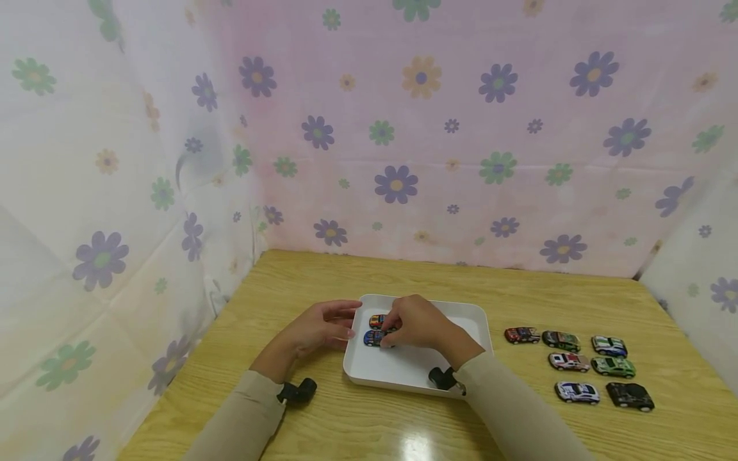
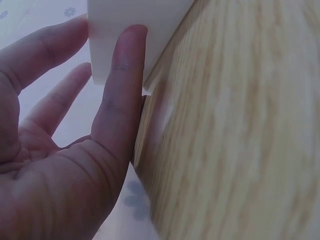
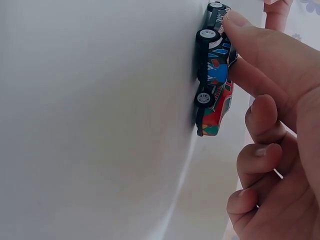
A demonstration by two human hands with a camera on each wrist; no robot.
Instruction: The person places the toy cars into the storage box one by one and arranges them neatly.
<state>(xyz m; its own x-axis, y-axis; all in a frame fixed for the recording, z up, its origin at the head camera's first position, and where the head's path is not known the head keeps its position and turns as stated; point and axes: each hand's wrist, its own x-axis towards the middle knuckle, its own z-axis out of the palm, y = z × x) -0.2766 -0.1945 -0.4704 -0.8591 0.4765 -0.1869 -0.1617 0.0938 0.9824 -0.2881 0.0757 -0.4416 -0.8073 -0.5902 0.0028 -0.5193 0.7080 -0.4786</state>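
Observation:
Inside the white tray (image 1: 403, 371), my right hand (image 1: 419, 325) pinches a blue toy car (image 1: 373, 338) between thumb and forefinger. Right beside that one, on its far side, is a red and yellow toy car (image 1: 377, 319). In the right wrist view the blue car (image 3: 218, 65) overlaps the red car (image 3: 214, 117), and my other fingers curl loosely off to the side. My left hand (image 1: 316, 328) is at the tray's left wall, thumb and fingers extended. The left wrist view has the thumb (image 2: 120, 85) against the outer wall of the tray (image 2: 112, 20).
Several toy cars stand on the wooden table (image 1: 311, 422) right of the tray, among them a black car (image 1: 630, 396), a white and purple car (image 1: 577, 392) and a green car (image 1: 614, 367). A flowered cloth (image 1: 357, 205) hangs behind the table and along both sides.

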